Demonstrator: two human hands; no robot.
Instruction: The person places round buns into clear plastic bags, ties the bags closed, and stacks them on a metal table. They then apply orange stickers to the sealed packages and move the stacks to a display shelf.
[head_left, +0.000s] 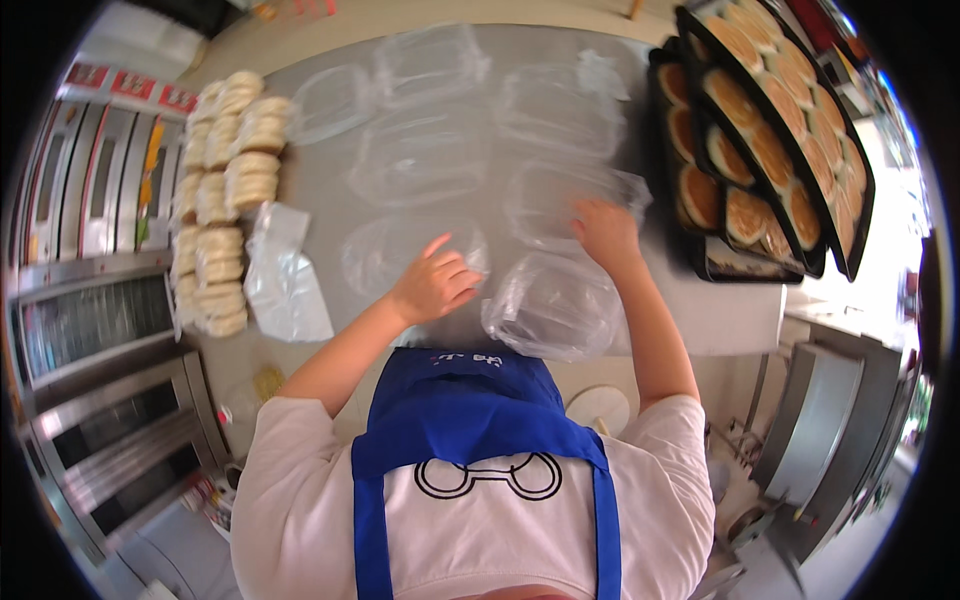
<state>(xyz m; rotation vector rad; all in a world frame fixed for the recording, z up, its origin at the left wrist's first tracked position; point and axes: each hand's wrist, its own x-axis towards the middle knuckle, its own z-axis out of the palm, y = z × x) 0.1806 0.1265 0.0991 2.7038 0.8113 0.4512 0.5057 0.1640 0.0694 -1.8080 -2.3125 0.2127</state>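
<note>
Several clear plastic bags lie spread over a grey metal table (480, 112). My right hand (604, 232) is over the right end of one clear bag (547, 202), fingers pointing left; whether it grips the film I cannot tell. My left hand (439, 283) hovers at the right part of another clear bag (397, 255), fingers partly curled and the index finger extended, with nothing seen in it. Nearer my apron (465, 397) lies a more crumpled clear bag (555, 307) at the table's front edge.
Bagged stacks of pale round flatbreads (225, 172) line the table's left side, beside a white plastic bag (285, 277). Black trays of browned round breads (772, 157) are piled at the right. Ovens (97, 322) stand at the left. A crumpled clear bag (600, 73) lies at the back.
</note>
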